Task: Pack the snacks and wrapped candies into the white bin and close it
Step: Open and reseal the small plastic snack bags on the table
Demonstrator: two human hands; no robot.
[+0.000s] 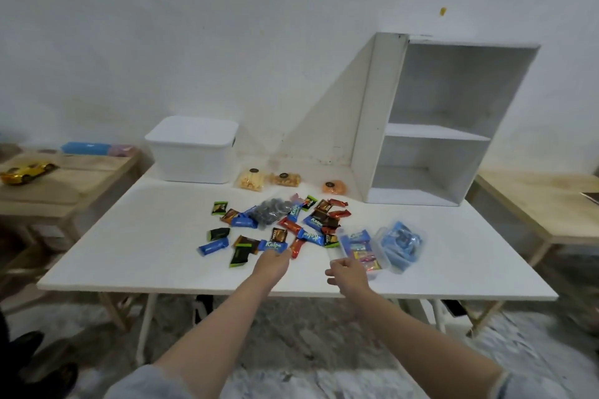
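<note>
The white bin [194, 155] stands at the table's back left with its lid on. Wrapped candies [311, 220] in blue, red, black and green lie scattered mid-table around a clear bag of dark sweets [270, 212]. Three small snack packs [251, 180] sit behind them, near the bin. My left hand [272, 264] reaches to the pile's near edge and its fingertips curl onto a blue Kalpa candy [273, 245]. My right hand [348, 272] grips the near end of a clear candy box [358, 248]. A clear bag of blue candies [400, 244] lies just right of that box.
A white open shelf unit [431, 126] stands at the table's back right. Wooden side tables flank the white table [129, 236]; the left one carries a yellow toy car [26, 170] and a blue case [86, 148]. The near table edge runs just below my hands.
</note>
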